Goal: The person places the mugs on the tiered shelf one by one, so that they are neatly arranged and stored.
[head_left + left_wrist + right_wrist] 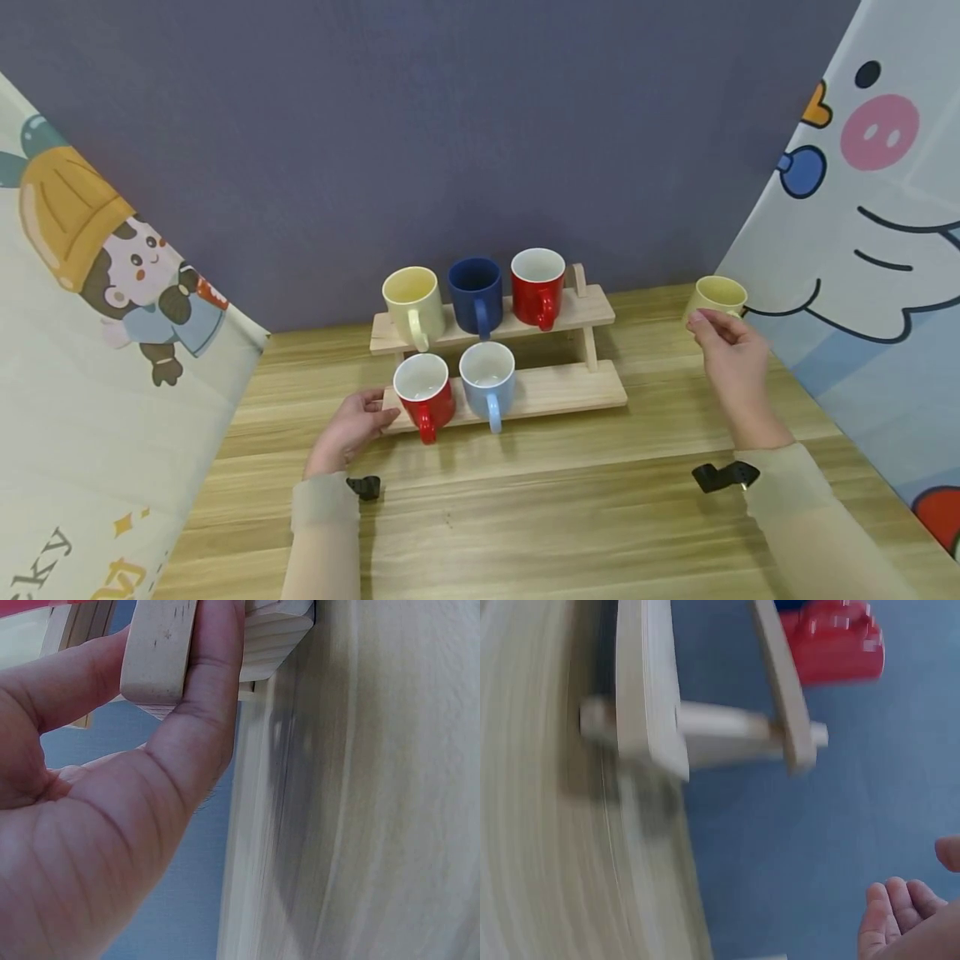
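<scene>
My left hand (351,430) pinches the left end of the lower board of a two-tier wooden rack (573,388). In the left wrist view the board end (159,652) lies between thumb and fingers. On the lower tier stand a red mug (435,408) and a light blue mug (487,383). The upper tier bears a pale yellow mug (427,317), a dark blue mug (476,304) and another red mug (536,300). At far right my right hand (735,362), fingers loosely bent and thumb apart, overlaps a second yellow mug (720,292) on the table.
A wood-grain table (540,517) lies under everything, with a dark grey-blue wall (480,125) close behind the rack. Printed cartoon panels flank both sides, a capped figure (142,258) at left and a pig-nosed one (877,133) at right.
</scene>
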The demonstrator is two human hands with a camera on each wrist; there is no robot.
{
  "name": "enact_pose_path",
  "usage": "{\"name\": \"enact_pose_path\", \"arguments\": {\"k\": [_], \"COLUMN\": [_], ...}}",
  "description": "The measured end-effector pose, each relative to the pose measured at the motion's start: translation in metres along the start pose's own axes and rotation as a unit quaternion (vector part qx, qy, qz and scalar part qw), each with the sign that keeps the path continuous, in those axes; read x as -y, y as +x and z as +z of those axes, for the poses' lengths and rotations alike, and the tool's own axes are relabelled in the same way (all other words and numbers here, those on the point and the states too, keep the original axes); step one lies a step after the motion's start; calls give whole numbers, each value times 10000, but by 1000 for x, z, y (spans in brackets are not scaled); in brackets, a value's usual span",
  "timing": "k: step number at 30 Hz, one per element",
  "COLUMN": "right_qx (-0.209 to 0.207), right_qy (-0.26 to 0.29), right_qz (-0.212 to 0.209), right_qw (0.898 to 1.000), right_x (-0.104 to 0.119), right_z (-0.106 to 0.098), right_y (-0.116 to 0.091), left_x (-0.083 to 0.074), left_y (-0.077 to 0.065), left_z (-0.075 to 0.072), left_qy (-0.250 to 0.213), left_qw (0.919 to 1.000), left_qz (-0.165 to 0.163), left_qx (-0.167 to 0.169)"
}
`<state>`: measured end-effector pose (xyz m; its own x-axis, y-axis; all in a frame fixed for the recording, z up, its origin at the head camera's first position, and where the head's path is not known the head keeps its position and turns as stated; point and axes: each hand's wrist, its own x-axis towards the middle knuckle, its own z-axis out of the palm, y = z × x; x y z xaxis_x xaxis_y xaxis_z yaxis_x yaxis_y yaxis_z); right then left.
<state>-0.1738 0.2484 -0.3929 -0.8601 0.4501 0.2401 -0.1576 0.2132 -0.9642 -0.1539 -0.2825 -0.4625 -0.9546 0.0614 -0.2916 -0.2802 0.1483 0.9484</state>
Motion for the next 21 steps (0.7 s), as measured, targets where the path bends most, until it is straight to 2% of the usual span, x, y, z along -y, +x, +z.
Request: {"name": "enact_pose_path", "arguments": {"k": [4,9,15,21], "right_qx": [-185,-266,103,430], "right_qy": [-467,-1153,-1772,-2191], "right_qz": [89,468,935,1257], "right_qw": [9987,9919,9797,9666], "right_x": [-12,-32,-56,-75], "right_z": [-16,-37,-56,-64], "right_y": [26,56,78,92], "left_x": [0,0,1,1], "left_y": [0,1,1,1], "left_z": [0,0,-1,-1], "left_qy": [32,53,25,-1], "left_qw": [10000,10000,10000,10000], "left_qz": [-7,-17,-24,0], "left_qx": [-9,-52,-46,-2]}}
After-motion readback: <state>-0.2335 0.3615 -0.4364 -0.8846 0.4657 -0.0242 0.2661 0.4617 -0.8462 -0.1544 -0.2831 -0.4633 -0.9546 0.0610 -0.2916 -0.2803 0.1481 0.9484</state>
